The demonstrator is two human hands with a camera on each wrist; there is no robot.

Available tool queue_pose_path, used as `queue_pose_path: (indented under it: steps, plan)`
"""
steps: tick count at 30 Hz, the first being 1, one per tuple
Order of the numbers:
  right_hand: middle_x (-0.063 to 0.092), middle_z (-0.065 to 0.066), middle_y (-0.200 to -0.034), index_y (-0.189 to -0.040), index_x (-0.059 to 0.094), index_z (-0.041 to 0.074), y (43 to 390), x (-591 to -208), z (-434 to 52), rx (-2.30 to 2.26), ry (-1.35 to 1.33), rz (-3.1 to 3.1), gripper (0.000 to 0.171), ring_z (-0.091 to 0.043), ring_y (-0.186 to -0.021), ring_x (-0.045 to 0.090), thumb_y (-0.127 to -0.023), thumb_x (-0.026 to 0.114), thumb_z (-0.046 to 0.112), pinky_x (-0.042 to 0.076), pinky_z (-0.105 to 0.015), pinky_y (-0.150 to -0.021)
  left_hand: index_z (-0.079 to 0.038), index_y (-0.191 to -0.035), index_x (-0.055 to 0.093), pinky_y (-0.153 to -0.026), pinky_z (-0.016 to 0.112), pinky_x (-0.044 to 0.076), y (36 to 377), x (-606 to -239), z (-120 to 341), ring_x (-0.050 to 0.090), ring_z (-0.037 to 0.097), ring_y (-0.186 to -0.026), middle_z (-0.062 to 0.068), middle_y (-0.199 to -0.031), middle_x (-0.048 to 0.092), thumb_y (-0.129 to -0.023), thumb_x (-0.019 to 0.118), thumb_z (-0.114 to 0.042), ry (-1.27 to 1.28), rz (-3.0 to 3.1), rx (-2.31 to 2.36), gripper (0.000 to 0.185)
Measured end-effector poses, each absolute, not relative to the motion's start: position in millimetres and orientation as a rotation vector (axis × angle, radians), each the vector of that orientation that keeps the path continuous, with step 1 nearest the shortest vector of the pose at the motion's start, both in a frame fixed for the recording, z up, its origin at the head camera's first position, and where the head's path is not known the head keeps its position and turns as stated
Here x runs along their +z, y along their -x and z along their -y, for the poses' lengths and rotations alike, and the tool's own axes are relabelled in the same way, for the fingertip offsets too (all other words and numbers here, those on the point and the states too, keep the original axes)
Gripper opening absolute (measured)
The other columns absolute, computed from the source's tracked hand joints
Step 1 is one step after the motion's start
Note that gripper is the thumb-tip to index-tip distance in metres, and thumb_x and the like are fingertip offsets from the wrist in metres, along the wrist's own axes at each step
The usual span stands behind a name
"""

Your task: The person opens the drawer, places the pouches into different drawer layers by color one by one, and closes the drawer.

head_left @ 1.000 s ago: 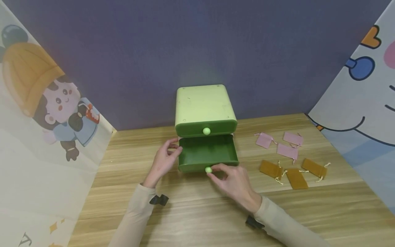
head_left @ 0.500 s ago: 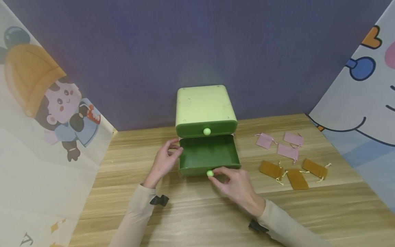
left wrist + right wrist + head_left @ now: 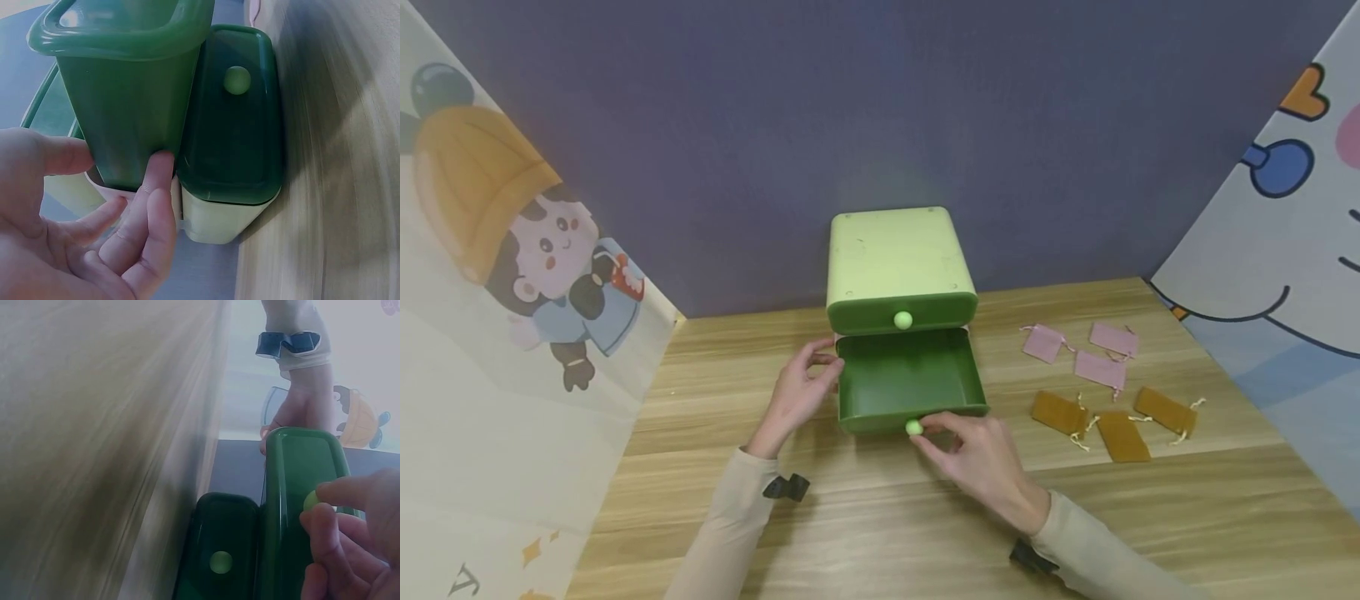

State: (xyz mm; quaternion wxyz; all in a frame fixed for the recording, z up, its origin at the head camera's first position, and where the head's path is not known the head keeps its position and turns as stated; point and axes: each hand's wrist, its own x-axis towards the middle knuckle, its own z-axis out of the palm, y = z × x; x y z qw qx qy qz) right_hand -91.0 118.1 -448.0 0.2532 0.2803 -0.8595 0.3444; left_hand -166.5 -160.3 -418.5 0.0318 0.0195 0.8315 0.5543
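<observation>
Pouches lie on the wooden table (image 3: 865, 517) to the right of the drawer box (image 3: 898, 258), well apart from both hands: 3 pink pouches (image 3: 1101, 367) at the back, 3 brown pouches (image 3: 1122, 435) nearer, all flat cloth with pale drawstrings. Nothing stands between them and the open lower drawer (image 3: 910, 379). The right hand (image 3: 981, 462) pinches the round pale knob (image 3: 913, 427) between thumb and fingertip. The left hand (image 3: 797, 392) rests against the box's left side, fingers loosely spread and touching the plastic. Since a second ago the drawer has slid further out toward the person. The box is smooth plastic with rounded corners; its upper drawer (image 3: 901, 317) is closed
</observation>
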Motion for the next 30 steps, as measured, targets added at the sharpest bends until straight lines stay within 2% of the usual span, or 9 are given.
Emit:
queue_pose_path:
  steps: [9,21,30]
  plan:
    - [0.079,0.003,-0.074,-0.092,0.082,0.013,91,-449,-119,0.94,-0.759,2.353,0.018,0.013,-0.046,0.045,-0.079,0.093,0.019,0.033,-0.003,-0.042,-0.014,-0.156,0.051,-0.091,0.054,0.065,166,-419,161,0.076,0.024,-0.086,0.022,-0.139,0.066,-0.106,0.064,-0.026,-0.073,-2.547,1.719,0.053]
    - [0.081,-0.001,-0.077,-0.093,0.082,0.01,92,-440,-127,1.005,-0.827,2.247,0.016,0.008,-0.047,0.054,-0.078,0.09,0.01,0.041,-0.004,-0.045,-0.013,-0.156,0.05,-0.09,0.054,0.065,165,-418,161,0.076,0.025,-0.088,0.022,-0.14,0.065,-0.107,0.062,-0.026,-0.079,-2.556,1.705,0.053]
    - [0.079,-0.003,-0.073,-0.093,0.082,0.009,103,-423,-141,1.098,-0.796,2.128,0.018,0.001,-0.046,0.059,-0.079,0.085,-0.001,0.048,-0.01,-0.046,-0.011,-0.157,0.049,-0.082,0.042,0.066,166,-418,162,0.077,0.027,-0.09,0.021,-0.142,0.064,-0.108,0.06,-0.028,-0.101,-2.595,1.651,0.054]
